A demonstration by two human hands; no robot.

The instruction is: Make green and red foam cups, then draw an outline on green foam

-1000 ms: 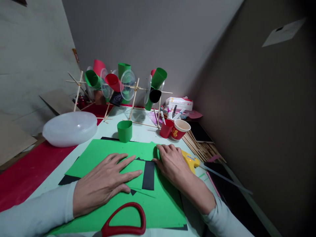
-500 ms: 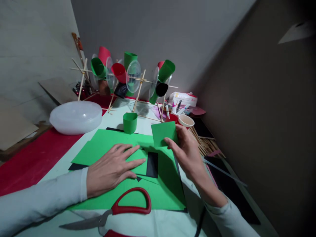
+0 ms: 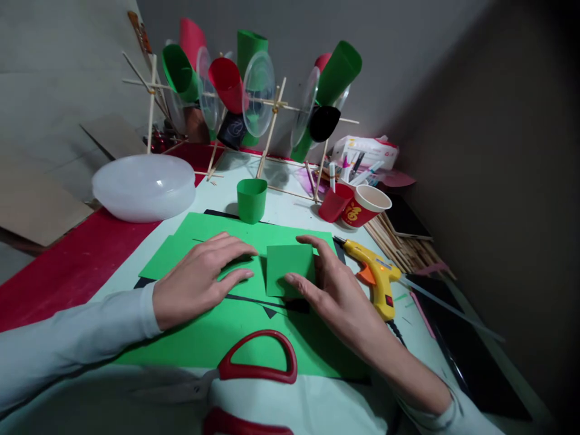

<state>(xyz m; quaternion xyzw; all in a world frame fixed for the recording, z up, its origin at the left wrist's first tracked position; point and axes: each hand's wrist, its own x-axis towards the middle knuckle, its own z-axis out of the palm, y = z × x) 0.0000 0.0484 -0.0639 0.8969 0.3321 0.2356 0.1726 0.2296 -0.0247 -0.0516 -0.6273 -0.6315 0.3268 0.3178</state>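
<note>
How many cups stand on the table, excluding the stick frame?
3 visible: a small green cup beyond the green paper sheets, a red cup farther right, and a gold-printed red-and-white paper cup right of that. Others may be hidden behind them.

Right hand (image 3: pixel 333 284) grips small green paper square (image 3: pixel 287 263) at its right side, thumb in front. Left hand (image 3: pixel 206 275) sits over green sheets (image 3: pixel 194 341), thumb and fingers apart, left of the square. Red-handled scissors (image 3: pixel 254 373) lie at the near edge of the sheets, blades pointing left. Green cup (image 3: pixel 251 202) stands upright beyond the sheets. Yellow glue gun (image 3: pixel 380 275) lies right of right hand. Red cup (image 3: pixel 335 202) is beside paper cup (image 3: pixel 362 211). Behind: stick frame (image 3: pixel 272 134) carrying coloured cups and clear discs (image 3: pixel 259 90). Whitish translucent container (image 3: pixel 145 190) far left.
</note>
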